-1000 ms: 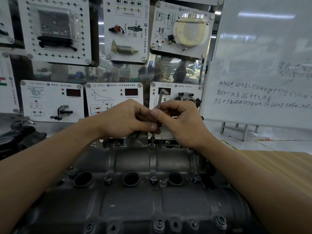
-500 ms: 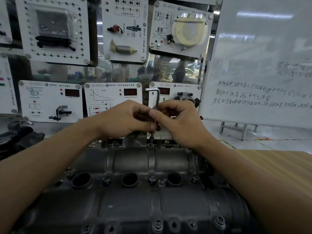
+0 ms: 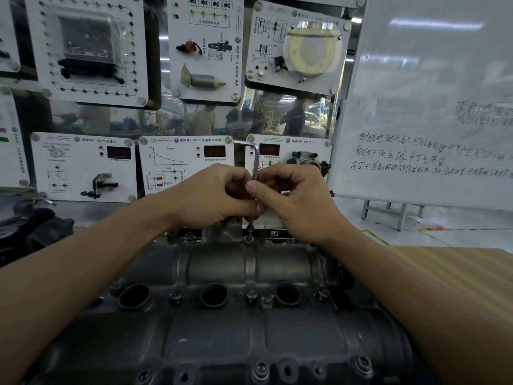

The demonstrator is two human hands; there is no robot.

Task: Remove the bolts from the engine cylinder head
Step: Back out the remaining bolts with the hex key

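A grey cast engine cylinder head (image 3: 216, 337) fills the lower half of the view, with three round holes along its middle. An L-shaped hex key (image 3: 255, 162) stands upright, its tip in a raised bolt (image 3: 250, 232) at the head's far edge. My left hand (image 3: 211, 195) and my right hand (image 3: 299, 198) both pinch the key's shaft from either side, their fingers curled. The key's short arm points left above my hands. More bolts (image 3: 251, 295) sit between the holes, and others (image 3: 362, 362) line the near edge.
White sensor display panels (image 3: 83, 165) hang on the wall behind the engine. A whiteboard (image 3: 427, 107) with handwriting stands at the right. A wooden tabletop (image 3: 449, 270) lies to the right of the head. Dark engine parts (image 3: 30, 226) rest at the left.
The hex key has turned: its short arm, first end-on toward the wall, now points left. Both hands stay on the shaft at the same bolt.
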